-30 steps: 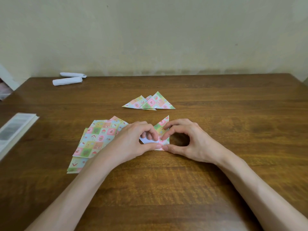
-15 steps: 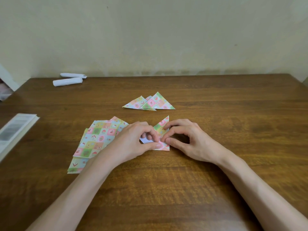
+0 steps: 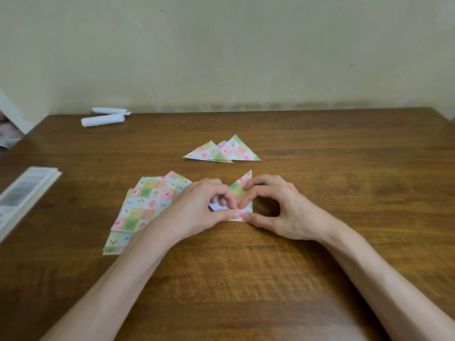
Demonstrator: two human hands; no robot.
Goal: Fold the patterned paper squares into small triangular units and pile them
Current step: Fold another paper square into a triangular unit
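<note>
A few finished triangles (image 3: 222,152) lie piled on the table (image 3: 344,168); the stack of squares (image 3: 147,205) (several sheets at least) is unfolded. Just nearer, the left hand (image 3: 197,207) and right hand (image 3: 283,210) pinch a half-folded piece (image 3: 242,190) with curled fingers (image 3: 256,193).

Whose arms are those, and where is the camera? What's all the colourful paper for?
There is no machine: the arms belong to a person, and the one camera sits on their head, looking down. The left hand and right hand both pinch one patterned paper, folding it on the wooden table. Beside the left hand lies a stack of unfolded squares. Farther back sits a small pile of finished triangles. Two white rolls lie at the far left, and a book-like thing at the left edge.
</note>
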